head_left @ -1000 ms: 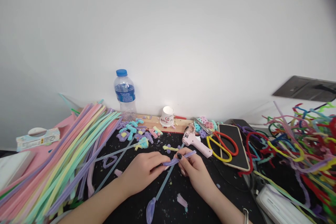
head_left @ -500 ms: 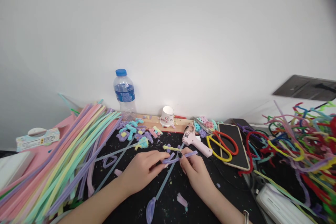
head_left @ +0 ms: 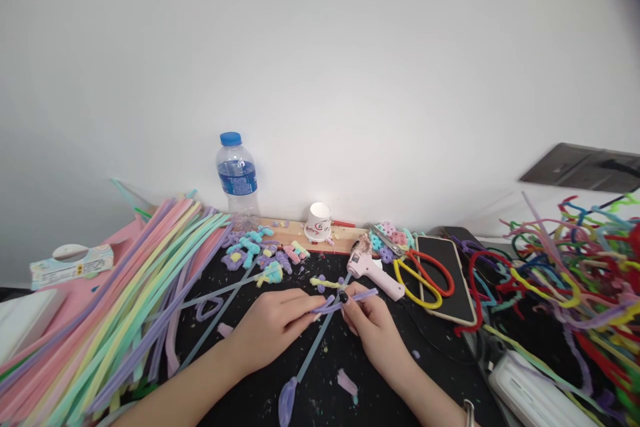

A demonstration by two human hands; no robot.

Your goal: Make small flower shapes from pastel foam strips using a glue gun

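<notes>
Both hands meet over the black mat in the lower middle. My left hand pinches one end of a short purple pipe cleaner, and my right hand pinches the same piece further right, its dark-nailed fingertip on top. The piece is folded between the two hands, and one end sticks out to the right. Under the hands lies a long pale blue stem with a purple petal at its near end.
A pile of long pastel pipe cleaners fills the left. Small finished flowers, a water bottle, a paper cup, a pink glue gun, red-and-yellow scissors, a phone and tangled bright pipe cleaners lie behind and right.
The purple piece has been bent further between the fingers, and both hands have shifted slightly away from me. Nothing else has moved.
</notes>
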